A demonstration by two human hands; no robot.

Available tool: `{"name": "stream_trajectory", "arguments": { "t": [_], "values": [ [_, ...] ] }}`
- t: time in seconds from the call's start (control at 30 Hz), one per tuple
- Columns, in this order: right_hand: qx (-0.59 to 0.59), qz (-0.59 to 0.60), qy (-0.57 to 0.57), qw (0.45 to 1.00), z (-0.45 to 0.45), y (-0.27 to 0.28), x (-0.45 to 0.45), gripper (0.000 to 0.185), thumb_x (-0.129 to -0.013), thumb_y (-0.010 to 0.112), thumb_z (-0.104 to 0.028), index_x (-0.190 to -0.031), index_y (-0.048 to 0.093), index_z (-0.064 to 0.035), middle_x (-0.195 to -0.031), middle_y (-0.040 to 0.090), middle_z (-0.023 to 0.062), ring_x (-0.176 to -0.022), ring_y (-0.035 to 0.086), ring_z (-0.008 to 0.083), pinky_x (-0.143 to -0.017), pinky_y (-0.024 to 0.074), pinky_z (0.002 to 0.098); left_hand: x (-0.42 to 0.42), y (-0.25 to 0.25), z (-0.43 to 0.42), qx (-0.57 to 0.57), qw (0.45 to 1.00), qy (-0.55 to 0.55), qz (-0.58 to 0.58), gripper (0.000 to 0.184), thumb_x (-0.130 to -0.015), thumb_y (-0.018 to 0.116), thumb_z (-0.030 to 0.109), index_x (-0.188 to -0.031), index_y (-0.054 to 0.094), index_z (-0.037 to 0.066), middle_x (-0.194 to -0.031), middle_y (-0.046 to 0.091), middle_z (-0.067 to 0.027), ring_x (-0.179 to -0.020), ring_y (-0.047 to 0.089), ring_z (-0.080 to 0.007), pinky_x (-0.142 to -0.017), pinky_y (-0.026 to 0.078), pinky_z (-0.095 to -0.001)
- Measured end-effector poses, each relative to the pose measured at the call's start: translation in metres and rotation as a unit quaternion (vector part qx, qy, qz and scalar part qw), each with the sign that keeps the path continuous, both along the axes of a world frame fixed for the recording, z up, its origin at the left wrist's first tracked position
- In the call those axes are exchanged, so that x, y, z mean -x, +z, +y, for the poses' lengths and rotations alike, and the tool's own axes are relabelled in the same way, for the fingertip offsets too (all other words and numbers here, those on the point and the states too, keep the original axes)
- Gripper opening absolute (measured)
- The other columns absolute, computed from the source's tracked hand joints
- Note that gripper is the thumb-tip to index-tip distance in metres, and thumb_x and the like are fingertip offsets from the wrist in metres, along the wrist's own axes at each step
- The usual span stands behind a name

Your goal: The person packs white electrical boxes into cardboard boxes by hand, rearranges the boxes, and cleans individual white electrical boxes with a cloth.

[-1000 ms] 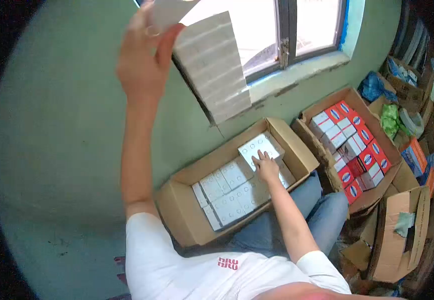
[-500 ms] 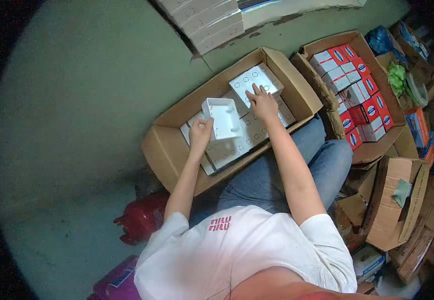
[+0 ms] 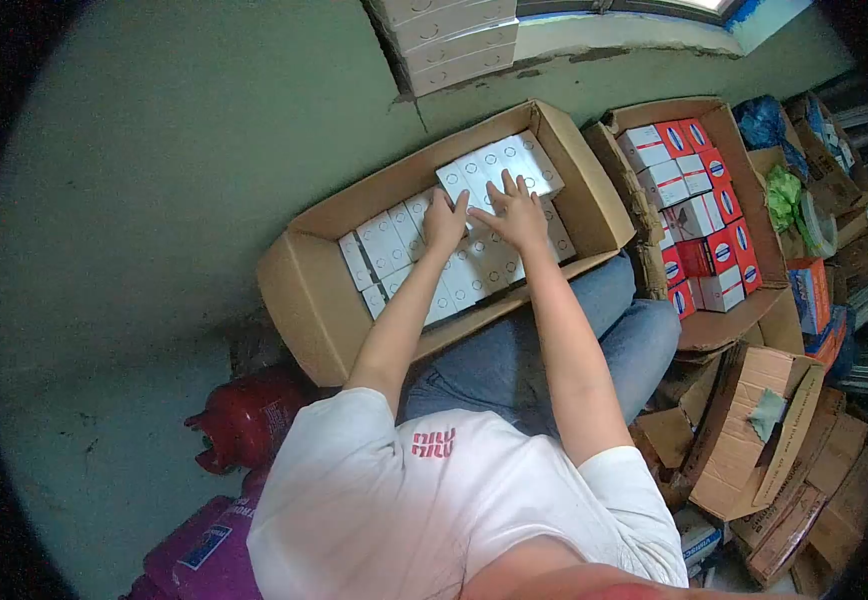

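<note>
White plastic wall boxes (image 3: 384, 246) with round knockout marks lie packed in rows inside an open cardboard carton (image 3: 316, 290) in front of my lap. A second layer of white boxes (image 3: 494, 158) rests on top toward the carton's right end. My left hand (image 3: 444, 224) grips the left end box of that upper layer, thumb and fingers at its edge. My right hand (image 3: 520, 218) lies over the near side of the same upper boxes, its fingers spread and touching them. Part of these boxes is hidden by both hands.
To the right stands another carton (image 3: 774, 258) of red and white small boxes (image 3: 706, 215). Stacked white boxes (image 3: 462, 45) sit on the window ledge. A red gas cylinder (image 3: 244, 420) and a purple sack (image 3: 204, 545) are at my left. Folded cardboard (image 3: 744, 430) lies at right.
The white box that my left hand held up with its hollow side showing is now laid face down in the upper layer. My right hand has stayed on the upper boxes, fingers spread wider.
</note>
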State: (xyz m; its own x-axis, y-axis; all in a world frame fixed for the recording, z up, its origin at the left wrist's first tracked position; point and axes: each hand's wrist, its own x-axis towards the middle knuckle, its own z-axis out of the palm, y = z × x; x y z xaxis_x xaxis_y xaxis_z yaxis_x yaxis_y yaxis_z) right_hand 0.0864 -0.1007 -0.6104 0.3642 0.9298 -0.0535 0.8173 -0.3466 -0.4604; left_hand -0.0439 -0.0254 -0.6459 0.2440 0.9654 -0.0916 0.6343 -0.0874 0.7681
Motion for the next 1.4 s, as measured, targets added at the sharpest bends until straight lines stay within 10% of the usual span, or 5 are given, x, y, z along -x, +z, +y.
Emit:
{"name": "stream_trajectory", "arguments": {
  "t": [0.37, 0.57, 0.87, 1.2, 1.4],
  "values": [
    [-0.014, -0.022, 0.009, 1.000, -0.004, 0.002, 0.001, 0.072, -0.063, 0.076, -0.046, -0.127, 0.055, -0.0195, -0.144, 0.037, 0.0112, -0.134, 0.031, 0.0326, -0.105, 0.0304, 0.0516, 0.008, 0.034, 0.020, 0.025, 0.975, -0.096, 0.197, 0.056, -0.084, 0.050, 0.056, -0.085, 0.063, 0.002, -0.082, 0.067, -0.0176, -0.083, 0.064, -0.0359, -0.071, 0.047, -0.0443],
    [-0.004, -0.033, 0.011, 0.999, -0.004, 0.002, 0.000, 0.071, -0.066, 0.074, -0.047, -0.129, 0.053, -0.0214, -0.144, 0.036, 0.0097, -0.133, 0.032, 0.0316, -0.104, 0.0329, 0.0509, -0.001, 0.242, 0.037, -0.160, 0.984, -0.045, -0.058, 0.031, -0.088, 0.059, 0.031, -0.077, 0.064, 0.003, -0.062, 0.064, -0.0072, -0.058, 0.062, -0.0230, -0.062, 0.048, -0.0367],
    [-0.035, -0.021, 0.008, 0.999, -0.010, -0.006, 0.001, 0.071, -0.063, 0.073, -0.051, -0.126, 0.057, -0.0218, -0.144, 0.037, 0.0108, -0.133, 0.032, 0.0337, -0.104, 0.0312, 0.0506, -0.015, 0.438, 0.062, -0.756, 0.636, 0.025, 0.151, 0.049, -0.079, 0.069, 0.033, -0.121, 0.056, 0.012, -0.121, 0.058, -0.0027, -0.124, 0.040, -0.0258, -0.097, 0.037, -0.0415],
    [-0.044, -0.023, 0.002, 0.999, -0.008, -0.005, 0.000, 0.072, -0.062, 0.074, -0.053, -0.125, 0.057, -0.0227, -0.143, 0.038, 0.0101, -0.133, 0.033, 0.0325, -0.105, 0.0310, 0.0496, -0.013, 0.450, 0.066, -0.728, 0.662, -0.017, 0.178, 0.047, -0.076, 0.073, 0.031, -0.116, 0.059, 0.010, -0.111, 0.063, -0.0039, -0.115, 0.051, -0.0232, -0.094, 0.042, -0.0363],
    [-0.018, -0.028, 0.007, 0.999, -0.007, -0.006, -0.001, 0.074, -0.063, 0.073, -0.054, -0.127, 0.055, -0.0234, -0.145, 0.035, 0.0091, -0.134, 0.032, 0.0315, -0.105, 0.0316, 0.0494, 0.005, 0.440, 0.012, -0.649, 0.746, -0.028, -0.148, 0.044, -0.076, 0.076, 0.029, -0.106, 0.056, 0.004, -0.103, 0.063, -0.0101, -0.098, 0.060, -0.0178, -0.082, 0.049, -0.0336]
  ]
}}
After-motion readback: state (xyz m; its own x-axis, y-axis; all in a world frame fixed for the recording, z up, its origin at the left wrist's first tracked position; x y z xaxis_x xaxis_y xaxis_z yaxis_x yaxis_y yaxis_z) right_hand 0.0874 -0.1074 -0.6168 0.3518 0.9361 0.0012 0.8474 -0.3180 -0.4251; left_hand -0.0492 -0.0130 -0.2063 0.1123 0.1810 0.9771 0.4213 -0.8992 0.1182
